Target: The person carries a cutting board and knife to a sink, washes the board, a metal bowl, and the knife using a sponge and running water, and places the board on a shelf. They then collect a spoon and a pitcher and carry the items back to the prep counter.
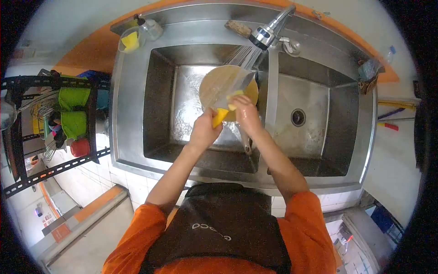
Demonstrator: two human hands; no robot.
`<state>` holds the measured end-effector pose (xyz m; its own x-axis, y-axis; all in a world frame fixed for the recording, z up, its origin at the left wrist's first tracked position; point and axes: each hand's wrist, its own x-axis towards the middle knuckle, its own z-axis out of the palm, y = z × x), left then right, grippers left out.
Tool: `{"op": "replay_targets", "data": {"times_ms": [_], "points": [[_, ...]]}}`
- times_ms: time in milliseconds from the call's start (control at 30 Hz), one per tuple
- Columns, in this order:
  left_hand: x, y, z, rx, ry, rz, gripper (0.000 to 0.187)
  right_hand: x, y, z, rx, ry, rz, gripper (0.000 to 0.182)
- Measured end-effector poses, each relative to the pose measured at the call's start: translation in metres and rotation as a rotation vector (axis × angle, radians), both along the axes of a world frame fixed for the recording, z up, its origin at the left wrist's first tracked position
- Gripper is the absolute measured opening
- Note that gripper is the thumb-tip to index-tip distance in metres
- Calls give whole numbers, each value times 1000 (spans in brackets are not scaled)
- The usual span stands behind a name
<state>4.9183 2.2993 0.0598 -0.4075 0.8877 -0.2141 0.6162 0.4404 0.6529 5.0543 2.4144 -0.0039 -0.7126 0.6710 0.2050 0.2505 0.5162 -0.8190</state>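
Knife: The knife (221, 117) is held over the left basin (157, 109), above a tan disc (212, 89); the blade (242, 81) is angled away from the body, toward the tap (263, 37).
Left hand: The yellow handle is grasped by the left hand (205, 131), with the fingers wrapped around it.
Right hand: A sponge (232, 106) is pinched against the blade by the bent fingers of the right hand (247, 114); the thumb's exact position cannot be told.
Disc: It is seated in the left basin beneath both hands; whether it is a board or a pan cannot be told. A grey bar (247, 142) is seen near it; whether the two are joined cannot be told.
Water: A spray is discharged from the tap into the left basin.
Cut hazard: The right fingers may be cut if the sponge is folded thin or slid off the edge; which side is sharp cannot be told.
Slip hazard: The knife may be dropped onto the disc if grip is lost on a wet handle.
Splash hazard: Water may be thrown outward if the blade is turned flat into the spray.
Count, in use: one knife, one sponge, one disc, one tap.
Count, surround: two basins, the right basin (285, 132) with one drain (298, 117); one pump bottle (151, 30); one spare sponge (130, 41).
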Motion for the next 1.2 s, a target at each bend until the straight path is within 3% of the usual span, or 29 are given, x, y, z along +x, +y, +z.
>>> {"op": "replay_targets", "data": {"times_ms": [167, 233, 333, 433, 533, 567, 667, 767, 800, 833, 900, 1000, 1167, 1200], "points": [[-3, -3, 4, 16, -46, 44, 39, -5, -14, -3, 129, 40, 30, 31], [-4, -15, -6, 50, -61, 20, 41, 0, 10, -13, 25, 14, -93, 31], [1, -27, -24, -75, -447, 180, 35, -2, 25, -2, -231, 106, -351, 27], [3, -25, -12, -104, -1044, 429, 28, -8, 0, 14, -454, 65, -446, 32], [2, -24, -9, -168, -1201, 479, 33, -16, -29, 19, -367, 115, -237, 32], [1, -26, -6, -164, -1232, 446, 33, -16, -29, 19, -294, 56, -171, 31], [1, -34, 7, -182, -1310, 394, 33, -18, 7, -1, -123, 43, -286, 24], [-6, -40, 15, -243, -1340, 422, 34, -19, 0, 4, -196, 24, -220, 29], [-12, -40, 14, -247, -1346, 418, 34, -18, -18, 11, -125, -31, -114, 31], [-16, -40, 13, -250, -1352, 416, 35, -20, -33, 21, 31, 90, -48, 32], [-16, -43, 14, -282, -1353, 381, 36, -16, -32, 16, -38, 59, -34, 32], [-15, -45, 18, -340, -1396, 371, 38, -16, 18, 3, -75, -70, -224, 33], [-18, -27, 12, -266, -1351, 488, 37, -23, -34, 35, -14, 100, -70, 25], [-26, -30, -1, -269, -1380, 413, 42, -21, -27, 31, -129, 86, -97, 25]]}}
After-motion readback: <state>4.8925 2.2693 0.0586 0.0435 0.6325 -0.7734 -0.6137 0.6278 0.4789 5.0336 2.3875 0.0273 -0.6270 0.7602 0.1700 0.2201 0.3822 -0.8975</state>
